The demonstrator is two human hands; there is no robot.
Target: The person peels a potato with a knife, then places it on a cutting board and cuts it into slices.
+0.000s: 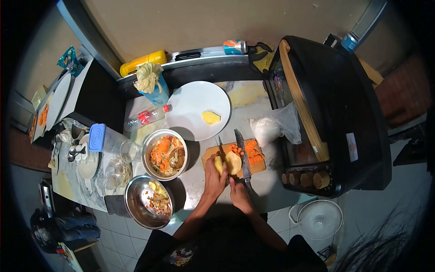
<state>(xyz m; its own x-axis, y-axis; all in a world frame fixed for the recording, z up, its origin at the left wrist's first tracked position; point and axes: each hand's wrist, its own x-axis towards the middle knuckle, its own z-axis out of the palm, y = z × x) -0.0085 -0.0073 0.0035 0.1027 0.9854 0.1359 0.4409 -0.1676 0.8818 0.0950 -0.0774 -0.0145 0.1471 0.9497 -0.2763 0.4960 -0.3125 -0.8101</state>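
One bare left hand [215, 177] holds an elongated yellow produce piece [219, 165] in a narrow finger grip above the left part of an orange-brown rectangular cutting board [258, 167]. The board lies near the front edge of the marbled worktop [247, 97]. The bare right hand [239, 196] is at the board's front edge, thumb pointing up; its grip cannot be determined. A rounded pale-yellow produce piece [234, 163] is just right of the left fingers; whether it is held or resting cannot be determined.

A slim pointed knife blade [220, 144] projects beyond the board's back edge; its handle is hidden. A large grey-bladed knife [244, 159] crosses the board, extending past its front and back edges. Cut orange carrot pieces [255, 157] lie on both sides of it.

A round stainless-steel bowl [132, 209] containing peelings is at the worktop's front edge, left of the hands. A round white plate [188, 102] near the back edge carries one yellow slice [211, 118].
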